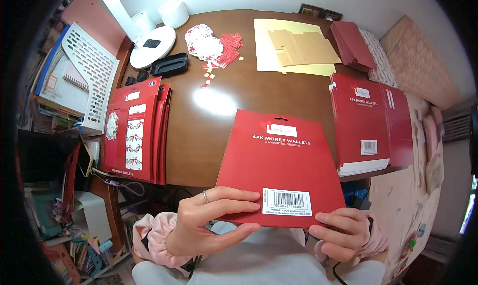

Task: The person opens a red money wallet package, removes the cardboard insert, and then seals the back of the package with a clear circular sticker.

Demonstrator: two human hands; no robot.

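Observation:
A red "4PK Money Wallets" pack (279,170) lies at the near edge of the table, its barcode side up and its hang hole away from me. My left hand (214,217) grips its lower left corner, fingers on top and thumb along the bottom edge. At the lower right corner my right hand (343,230) pinches the edge between fingers and thumb. To the left, red packs with patterned wallets showing (134,135) are stacked. On the right, flat red card sleeves (363,125) form another pile.
Round white floral tags (203,42) and small red cards (230,48) lie at the back, near a black tray (169,64) and a white lamp base (153,47). Tan card (303,48) rests on a yellow sheet (266,61). Red wallets (352,45) are stacked behind the right pile.

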